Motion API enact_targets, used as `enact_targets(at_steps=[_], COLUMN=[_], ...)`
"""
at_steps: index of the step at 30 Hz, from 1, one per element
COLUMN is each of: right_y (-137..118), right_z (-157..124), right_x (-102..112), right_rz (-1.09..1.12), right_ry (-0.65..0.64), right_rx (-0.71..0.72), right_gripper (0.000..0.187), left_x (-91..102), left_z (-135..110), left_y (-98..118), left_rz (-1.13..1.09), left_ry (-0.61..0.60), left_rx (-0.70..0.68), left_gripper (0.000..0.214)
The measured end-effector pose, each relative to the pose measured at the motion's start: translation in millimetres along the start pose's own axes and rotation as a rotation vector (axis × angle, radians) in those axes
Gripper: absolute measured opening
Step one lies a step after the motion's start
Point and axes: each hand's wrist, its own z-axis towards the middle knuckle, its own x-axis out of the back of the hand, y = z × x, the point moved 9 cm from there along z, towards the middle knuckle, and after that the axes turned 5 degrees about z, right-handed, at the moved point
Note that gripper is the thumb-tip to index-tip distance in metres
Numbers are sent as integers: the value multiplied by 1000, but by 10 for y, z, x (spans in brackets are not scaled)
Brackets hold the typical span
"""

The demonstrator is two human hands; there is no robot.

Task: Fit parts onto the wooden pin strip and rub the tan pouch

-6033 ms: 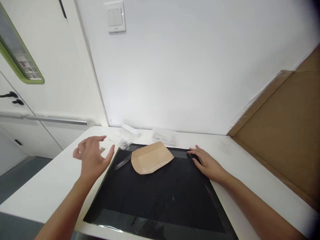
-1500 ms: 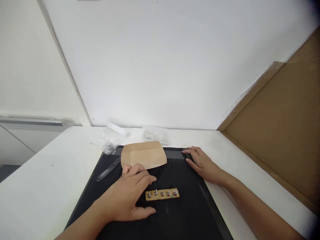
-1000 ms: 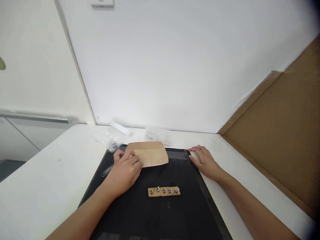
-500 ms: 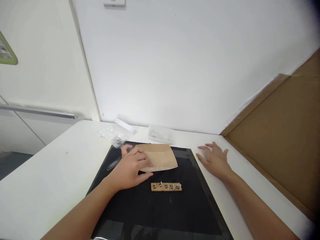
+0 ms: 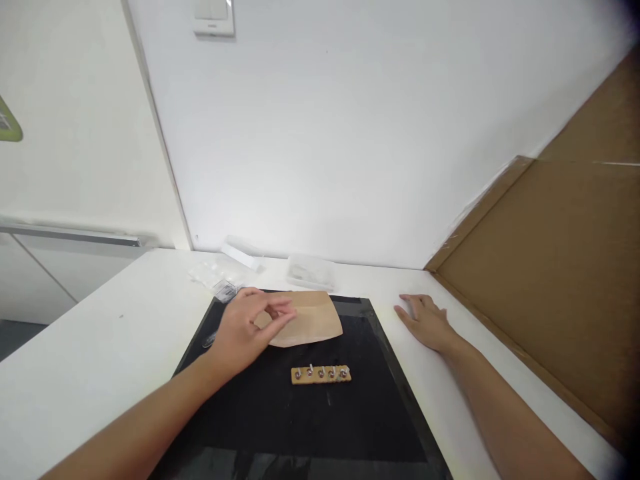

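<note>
My left hand (image 5: 249, 327) is over a sheet of light brown paper (image 5: 313, 320), its thumb and fingertips drawn together in a pinch. Whatever sits between those fingertips, if anything, is too small to make out. In front of the paper lies a narrow tan strip (image 5: 306, 381) carrying a row of several small, round, shiny pieces with pale upright bits. Both paper and strip rest on a black mat (image 5: 320, 427). Part of a clear plastic object (image 5: 209, 341) shows beside my left wrist. My right hand (image 5: 429, 322) lies on the white table with its fingers spread, holding nothing.
At the back of the table (image 5: 115, 347) stand a clear plastic box (image 5: 311, 272), a white strip-like piece (image 5: 241, 256) and crumpled clear packaging (image 5: 213, 275). A white wall rises behind them. On the right, a large brown cardboard panel (image 5: 545, 267) leans upright along the table.
My left hand has lifted from lying flat on the paper, and its fingers have drawn into a pinch. The right hand stays on the table, and the view has shifted slightly.
</note>
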Motion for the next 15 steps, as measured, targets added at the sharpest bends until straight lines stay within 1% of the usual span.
enact_targets(at_steps=[1, 4, 5, 7, 9, 10, 12, 14, 15], right_y=[-7, -33, -51, -125, -261, -340, -475, -557, -586], right_z=[-1, -10, -16, -34, -66, -87, -126, -144, -145], right_x=[4, 41, 62, 130, 225, 274, 349, 372, 361], right_rz=[1, -9, -17, -43, -64, -63, -22, 39, 61], right_ry=[1, 18, 28, 67, 131, 167, 222, 242, 236], right_rx=[3, 16, 26, 71, 158, 207, 278, 303, 309], right_gripper=[61, 59, 57, 51, 44, 42, 42, 44, 44], left_x=[54, 126, 127, 174, 203, 205, 196, 242, 279], left_z=[50, 83, 63, -1, -88, -132, -209, -259, -269], left_y=[-45, -113, -186, -351, -426, -415, -329, -227, -193], left_rz=[26, 190, 233, 296, 340, 349, 339, 329, 319], left_ry=[10, 9, 8, 72, 123, 126, 88, 79, 84], left_rx=[-15, -217, -235, -207, -207, -234, -316, -367, -368], left_gripper=[15, 7, 6, 5, 5, 6, 14, 28, 33])
